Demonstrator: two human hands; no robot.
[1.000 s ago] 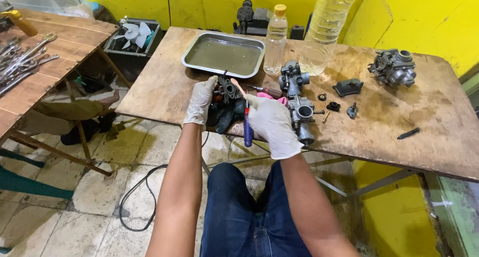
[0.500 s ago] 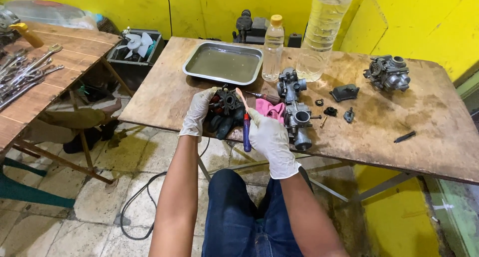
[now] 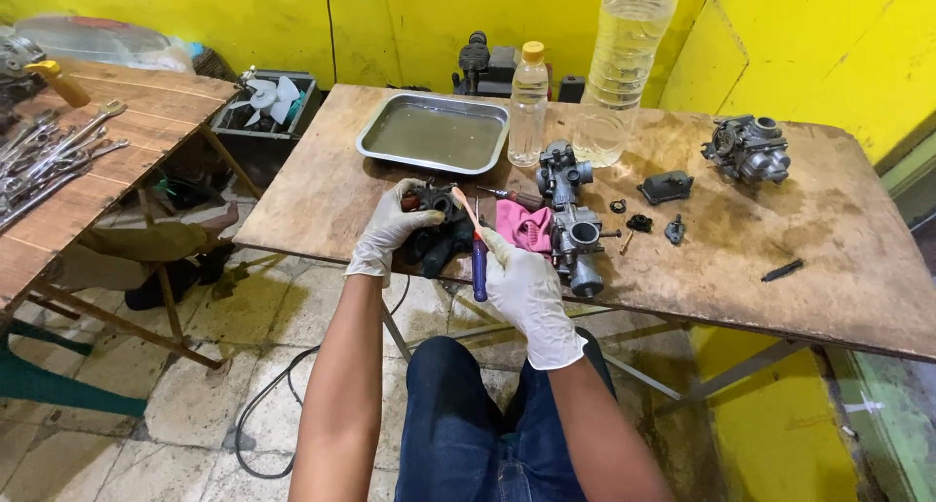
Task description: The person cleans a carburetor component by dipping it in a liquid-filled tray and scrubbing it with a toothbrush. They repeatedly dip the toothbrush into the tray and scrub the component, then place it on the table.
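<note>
- Gripping a dark carburettor point(image 3: 436, 224) at the near edge of the wooden table point(image 3: 829, 268), the left hand point(image 3: 390, 231) has its gloved fingers curled round the body; a slip there could drop it past the edge to the floor.
- The right hand point(image 3: 525, 286) is closed round the blue handle of a brush point(image 3: 475, 249), bristle end up against the carburettor; a hard push could flick dirt or twist the part loose.
- Small loose parts point(image 3: 639, 222) lie just beside a second carburettor point(image 3: 573, 231) and a pink rag point(image 3: 524, 225); a sweeping forearm could scatter them.
- The metal tray point(image 3: 436, 134) of murky liquid and two plastic bottles point(image 3: 526, 102) stand close behind; a knock could spill them over the table.
</note>
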